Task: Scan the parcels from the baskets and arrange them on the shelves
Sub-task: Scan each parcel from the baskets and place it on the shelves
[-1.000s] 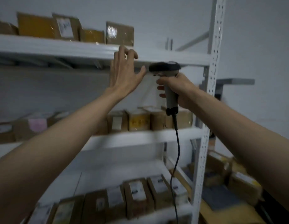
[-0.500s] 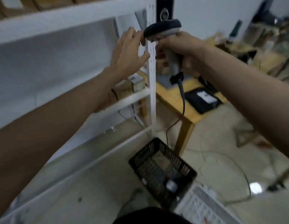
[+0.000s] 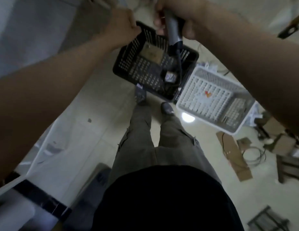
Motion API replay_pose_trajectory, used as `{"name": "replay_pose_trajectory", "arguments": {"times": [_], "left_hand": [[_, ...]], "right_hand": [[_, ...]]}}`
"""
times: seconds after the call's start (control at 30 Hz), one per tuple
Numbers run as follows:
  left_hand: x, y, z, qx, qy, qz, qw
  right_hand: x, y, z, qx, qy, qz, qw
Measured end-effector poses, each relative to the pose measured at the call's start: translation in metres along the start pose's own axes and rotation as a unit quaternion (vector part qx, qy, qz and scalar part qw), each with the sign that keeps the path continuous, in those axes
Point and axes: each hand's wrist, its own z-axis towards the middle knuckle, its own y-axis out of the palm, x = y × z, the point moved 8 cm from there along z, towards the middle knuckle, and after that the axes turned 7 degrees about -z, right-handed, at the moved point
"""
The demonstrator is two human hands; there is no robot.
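Two hands: right hand [image 3: 175,12] grips scanner [image 3: 173,30]; left hand [image 3: 122,24] fingers unclear

It was a parcel storeroom: a black basket [image 3: 128,64] and white basket [image 3: 212,100] sat on the floor, cardboard scraps [image 3: 233,157] at four o'clock.

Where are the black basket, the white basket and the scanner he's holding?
black basket [image 3: 128,64]: head view, on its left perforated wall.
white basket [image 3: 192,75]: head view, on its near-left rim.
scanner [image 3: 173,29]: head view, on the grey handle below the right hand [image 3: 177,10].
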Motion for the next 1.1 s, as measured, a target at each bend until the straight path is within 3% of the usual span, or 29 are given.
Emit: {"name": "replay_pose_trajectory", "arguments": {"times": [0.07, 0.2, 0.33, 0.47, 0.67, 0.8, 0.97, 1.1], "left_hand": [[-0.027, 0.051, 0.009, -0.042, -0.017, -0.014, 0.999], [-0.078, 0.147, 0.024, -0.124, -0.046, -0.031, 0.991], [-0.124, 0.237, 0.052, -0.185, -0.07, -0.045, 0.979], [-0.165, 0.334, 0.096, -0.231, -0.063, -0.031, 0.97], [-0.196, 0.455, 0.159, -0.23, -0.01, -0.021, 0.973], [-0.201, 0.521, 0.184, -0.223, 0.024, -0.031, 0.974], [-0.198, 0.574, 0.215, -0.165, 0.056, -0.036, 0.984], [-0.188, 0.61, 0.233, -0.179, 0.101, -0.016, 0.979]], "right_hand": [[0.05, 0.009, 0.027, -0.005, 0.029, 0.005, 1.0], [0.144, 0.009, 0.079, 0.085, 0.048, 0.062, 0.993], [0.239, 0.014, 0.136, 0.145, 0.107, 0.186, 0.966], [0.328, 0.028, 0.191, 0.155, 0.174, 0.24, 0.942], [0.423, 0.051, 0.272, 0.182, 0.202, 0.292, 0.917], [0.47, 0.069, 0.313, 0.186, 0.222, 0.38, 0.879], [0.508, 0.091, 0.34, 0.201, 0.216, 0.432, 0.852], [0.52, 0.094, 0.349, 0.224, 0.19, 0.46, 0.838]]}}
